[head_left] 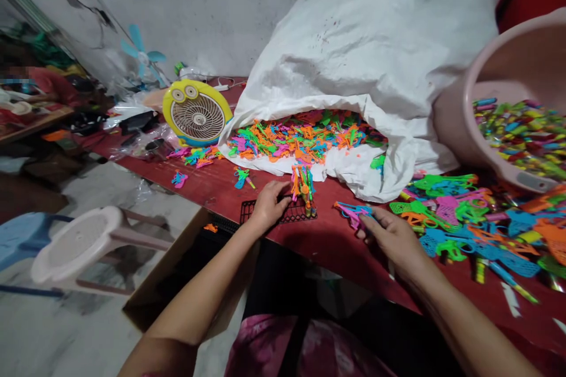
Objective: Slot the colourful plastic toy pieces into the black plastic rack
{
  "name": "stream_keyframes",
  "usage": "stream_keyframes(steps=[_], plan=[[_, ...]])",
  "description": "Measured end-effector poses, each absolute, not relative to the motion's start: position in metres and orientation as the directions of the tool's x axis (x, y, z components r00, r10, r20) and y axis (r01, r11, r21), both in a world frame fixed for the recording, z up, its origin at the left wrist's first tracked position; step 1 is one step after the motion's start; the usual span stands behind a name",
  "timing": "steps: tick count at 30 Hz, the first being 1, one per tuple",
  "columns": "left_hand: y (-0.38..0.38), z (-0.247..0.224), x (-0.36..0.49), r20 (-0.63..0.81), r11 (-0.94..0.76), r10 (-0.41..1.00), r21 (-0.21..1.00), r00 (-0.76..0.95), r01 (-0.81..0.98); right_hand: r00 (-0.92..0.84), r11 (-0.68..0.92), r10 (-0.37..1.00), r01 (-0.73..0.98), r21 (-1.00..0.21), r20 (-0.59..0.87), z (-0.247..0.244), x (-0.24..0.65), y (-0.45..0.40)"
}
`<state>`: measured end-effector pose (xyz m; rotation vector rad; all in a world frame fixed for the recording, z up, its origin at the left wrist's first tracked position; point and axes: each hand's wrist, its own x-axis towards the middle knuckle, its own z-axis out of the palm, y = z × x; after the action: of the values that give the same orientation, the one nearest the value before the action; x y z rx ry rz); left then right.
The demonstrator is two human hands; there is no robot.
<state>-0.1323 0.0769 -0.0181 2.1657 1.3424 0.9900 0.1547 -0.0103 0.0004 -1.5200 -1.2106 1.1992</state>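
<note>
My left hand (pixel 267 207) lies at the left side of a black wire rack (pixel 254 210) on the red table, its thumb and fingers apart and nothing seen between them. Beside its fingertips, several bright plastic toy pieces (pixel 302 181) in orange, green and blue stand clustered on the rack. My right hand (pixel 389 234) is closed around a few small plastic toy pieces (pixel 354 213), blue, pink and orange, just above the table edge. Part of their shape is covered by the fingers.
Behind the rack, a large white sack (pixel 354 41) spills many coloured pieces (pixel 292 138). A pink tub (pixel 469 106) of small tubes stands at right, near piled lattice toys (pixel 477 218). A yellow fan (pixel 197 112), an open cardboard box (pixel 165 274) and a stool (pixel 84 241) are left.
</note>
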Motion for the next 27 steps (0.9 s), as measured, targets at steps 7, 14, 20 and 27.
stream_keyframes(steps=[7, 14, 20, 27], plan=[[0.026, -0.021, -0.123, 0.553, -0.41, 0.831, 0.681, -0.058, 0.607, 0.183, -0.112, 0.979, 0.134, -0.985, -0.087, -0.006, 0.157, 0.009], [-0.034, -0.009, -0.072, 0.292, -0.286, 0.956, 0.91, 0.026, 0.299, 0.219, -0.119, 0.964, -0.159, -0.98, -0.153, 0.014, 0.131, -0.011], [-0.037, -0.003, -0.036, -0.064, 0.084, 0.99, 0.984, 0.129, -0.157, 0.162, -0.169, 0.965, -0.223, -0.96, -0.208, 0.013, 0.112, -0.036], [-0.031, 0.01, -0.024, -0.212, 0.265, 0.956, 0.919, 0.202, -0.293, 0.09, -0.194, 0.976, -0.052, -0.98, -0.198, 0.006, 0.125, -0.055]])
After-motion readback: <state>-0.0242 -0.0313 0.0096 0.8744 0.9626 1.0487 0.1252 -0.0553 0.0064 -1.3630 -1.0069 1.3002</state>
